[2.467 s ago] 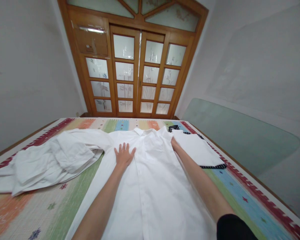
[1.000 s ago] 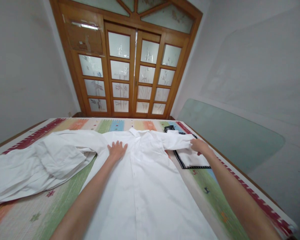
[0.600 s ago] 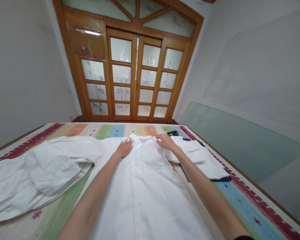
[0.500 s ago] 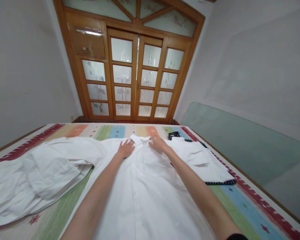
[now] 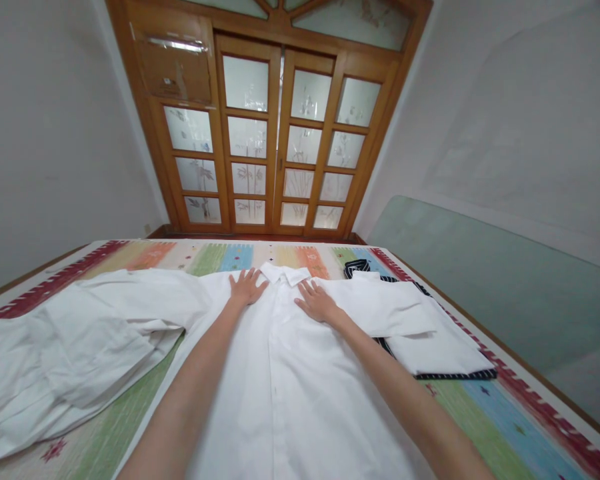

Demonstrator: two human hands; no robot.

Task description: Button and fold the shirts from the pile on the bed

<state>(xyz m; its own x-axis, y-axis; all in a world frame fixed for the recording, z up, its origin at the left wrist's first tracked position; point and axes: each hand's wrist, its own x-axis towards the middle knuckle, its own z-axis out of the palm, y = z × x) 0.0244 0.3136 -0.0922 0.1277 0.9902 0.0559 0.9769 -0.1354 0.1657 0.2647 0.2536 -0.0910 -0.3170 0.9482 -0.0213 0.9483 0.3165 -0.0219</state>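
Observation:
A white button-up shirt lies spread front side up, its collar at the far end. My left hand rests flat with spread fingers on the shirt's shoulder, left of the collar. On the other side, my right hand lies open on the cloth just below the collar's right edge. Neither hand grips the fabric. The right sleeve stretches over a folded garment. My forearms cover parts of the shirt's sides.
A folded white garment lies over a dark striped one at the right. Crumpled white cloth covers the left. All lie on a colourful striped cover. Beyond stand wooden glass-paned doors; a pale green panel leans at the right wall.
My right hand has let go of the collar's right side and now lies flat below it. My left hand has shifted slightly. The collar lies flatter, and the view has tilted down.

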